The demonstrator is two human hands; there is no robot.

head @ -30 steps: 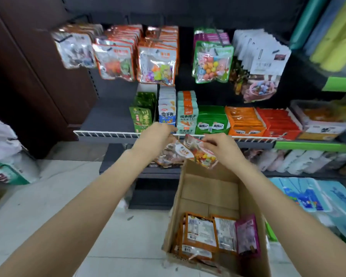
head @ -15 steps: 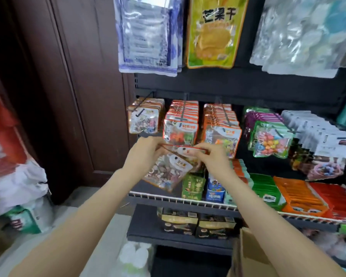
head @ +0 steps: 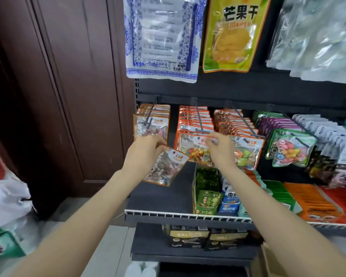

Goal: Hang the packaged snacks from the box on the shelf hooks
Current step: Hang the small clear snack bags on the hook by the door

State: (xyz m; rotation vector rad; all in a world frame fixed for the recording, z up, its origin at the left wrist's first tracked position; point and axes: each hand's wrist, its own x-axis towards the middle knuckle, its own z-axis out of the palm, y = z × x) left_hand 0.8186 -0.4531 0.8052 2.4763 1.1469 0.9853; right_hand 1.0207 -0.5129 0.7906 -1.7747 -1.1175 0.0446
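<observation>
My left hand (head: 143,151) grips a clear, orange-edged packet of stone-like candy (head: 165,168) by its top corner; the packet hangs tilted just below the left hook (head: 147,121), which carries matching packets. My right hand (head: 220,149) pinches the top of a packet of colourful candy (head: 196,150) right under the tip of the middle hook (head: 201,129), at the front of that hook's row. I cannot tell whether this packet hangs on the hook. A corner of the cardboard box (head: 268,260) shows at the bottom right.
More hooks to the right carry orange (head: 246,150), green (head: 290,148) and white packets. Large bags (head: 162,37) hang overhead. The shelf (head: 162,196) below holds green and blue boxes behind a white wire rail. A brown door stands left, with bags on the floor.
Both hands have risen and separated. The left hand carried the stone candy packet toward the left hook; the right hand brought the colourful packet up to the middle hook. The view moved closer.
</observation>
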